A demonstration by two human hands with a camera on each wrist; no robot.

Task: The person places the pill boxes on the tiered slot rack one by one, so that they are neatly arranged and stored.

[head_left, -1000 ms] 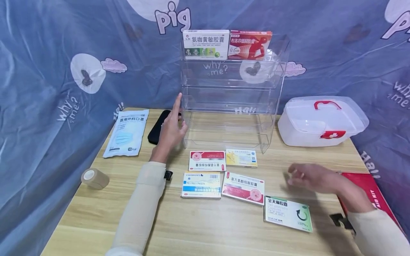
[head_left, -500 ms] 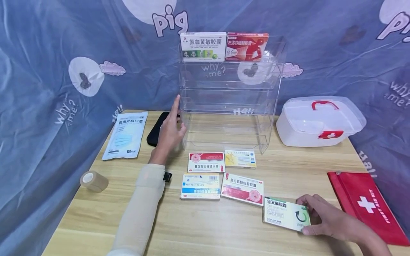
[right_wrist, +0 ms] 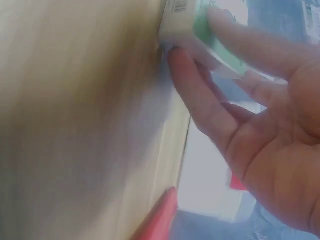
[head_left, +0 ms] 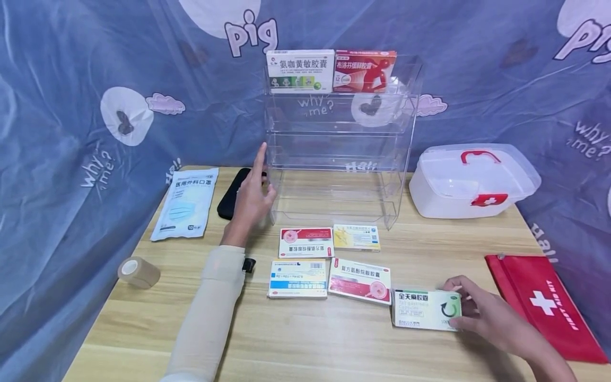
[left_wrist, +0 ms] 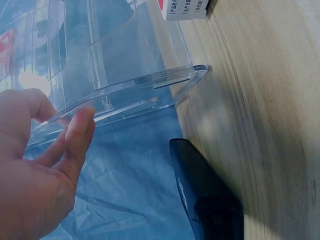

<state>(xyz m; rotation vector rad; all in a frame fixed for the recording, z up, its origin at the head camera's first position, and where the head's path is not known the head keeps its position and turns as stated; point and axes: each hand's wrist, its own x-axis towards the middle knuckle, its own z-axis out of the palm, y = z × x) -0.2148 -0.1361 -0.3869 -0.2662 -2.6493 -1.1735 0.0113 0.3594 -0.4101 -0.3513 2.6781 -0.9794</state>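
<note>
In the head view my right hand (head_left: 482, 313) pinches the right end of a white and green capsule box (head_left: 425, 310), thumb in front and fingers behind. The right wrist view shows the fingers at the box's (right_wrist: 200, 35) green end. My left hand (head_left: 250, 201) touches the left side of a clear tiered rack (head_left: 334, 146), index finger straight up along it. Seen from the left wrist, the fingers of the hand (left_wrist: 45, 165) lie at the clear panel's edge. On the rack's top tier stand a white and green box (head_left: 300, 71) and a red box (head_left: 365, 71).
Several medicine boxes, one a red and white box (head_left: 360, 281), lie before the rack. To the left are a mask packet (head_left: 183, 204), a black case (head_left: 234, 193) and a tan roll (head_left: 138, 271). At right are a white first-aid box (head_left: 472, 183) and a red pouch (head_left: 544, 307).
My right hand came down from above the table onto the green and white capsule box, took hold of its right end and tilted it up. My left hand stayed at the rack.
</note>
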